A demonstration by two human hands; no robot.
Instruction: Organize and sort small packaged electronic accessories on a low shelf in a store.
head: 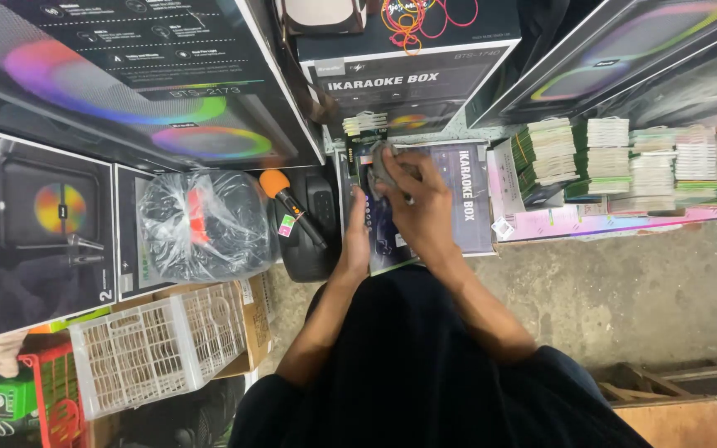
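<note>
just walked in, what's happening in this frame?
A person crouches on a concrete floor among stacked speaker cartons. The left hand steadies a purple boxed speaker package by its left edge, while the right hand presses a grey cloth against the package's front. Just left of it stands a black speaker with an orange-tipped microphone, then a plastic-wrapped bundle.

Both hands (357, 236) (421, 203) forward, fingers curled.
</note>
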